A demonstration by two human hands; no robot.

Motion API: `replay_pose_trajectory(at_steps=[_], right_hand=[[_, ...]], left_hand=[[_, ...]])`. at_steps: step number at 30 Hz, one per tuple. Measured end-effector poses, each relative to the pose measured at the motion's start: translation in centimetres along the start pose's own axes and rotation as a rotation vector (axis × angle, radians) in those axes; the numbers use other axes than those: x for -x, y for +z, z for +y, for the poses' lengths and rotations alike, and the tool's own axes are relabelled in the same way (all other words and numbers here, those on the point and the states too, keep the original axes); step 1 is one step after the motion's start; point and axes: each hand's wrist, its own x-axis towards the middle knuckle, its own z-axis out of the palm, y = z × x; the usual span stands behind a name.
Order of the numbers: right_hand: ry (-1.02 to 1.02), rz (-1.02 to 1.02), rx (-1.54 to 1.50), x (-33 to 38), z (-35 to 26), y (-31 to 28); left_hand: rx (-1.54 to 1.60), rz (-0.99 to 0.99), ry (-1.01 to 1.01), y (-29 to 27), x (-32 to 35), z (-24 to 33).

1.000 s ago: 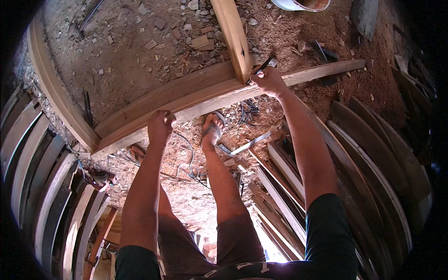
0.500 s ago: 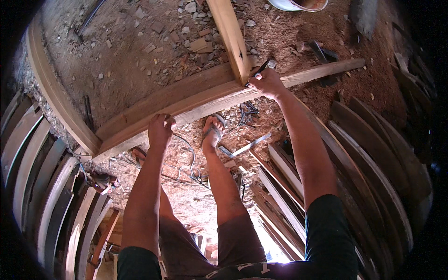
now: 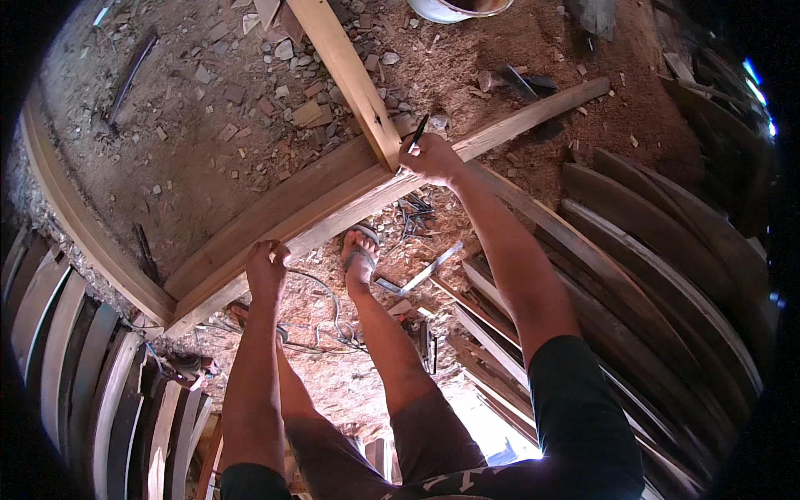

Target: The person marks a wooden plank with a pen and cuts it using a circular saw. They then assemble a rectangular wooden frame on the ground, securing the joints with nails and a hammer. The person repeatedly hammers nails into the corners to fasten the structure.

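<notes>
A long wooden beam (image 3: 333,225) lies at a slant across the middle, rising toward the right. My right hand (image 3: 431,159) is closed around a black pen (image 3: 417,133), its tip down at the joint where a wooden crosspiece (image 3: 346,75) meets the beam. That crosspiece runs away from me toward the far edge. Farther left, my left hand (image 3: 267,271) rests on the beam's near edge, fingers curled over the wood; its fingertips are partly hidden. A side board (image 3: 79,217) joins the beam's left end and curves away in the fisheye view.
Stacked planks stand at the left (image 3: 108,400) and right (image 3: 650,267). A metal square (image 3: 429,268) and black cable (image 3: 333,304) lie near my sandalled foot (image 3: 360,254). A white bucket (image 3: 458,10) stands at the far edge; stone chips (image 3: 312,112) litter the dirt.
The whole view has shifted, so the frame appears farther left. The pen in my right hand now stands more upright at the joint. My left hand stays on the beam.
</notes>
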Motion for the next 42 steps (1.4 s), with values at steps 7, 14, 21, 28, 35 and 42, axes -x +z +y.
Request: replay_pose_trajectory(at_steps=[7,14,21,28,35,42], right_hand=[[-0.036,0.341,-0.63,5.2,2.1,-0.2],[-0.199,0.41,-0.505,8.0,3.6,2.2],[-0.319,0.34,-0.456,5.7,4.4,1.7],[-0.404,0.39,-0.306,6.5,5.6,2.5],[-0.405,0.392,-0.533,6.9,6.7,4.0],[-0.53,0.568,-0.099,10.2,9.8,5.7]], left_hand=[[0.03,0.013,-0.031,-0.1,0.1,0.3],[0.009,-0.018,-0.105,0.4,0.0,0.4],[-0.065,-0.099,-0.118,0.0,-0.2,0.2],[0.008,-0.055,-0.097,0.4,-0.1,0.2],[0.011,-0.106,-0.147,0.1,-0.2,0.5],[-0.008,-0.121,-0.13,-0.1,-0.3,0.4]])
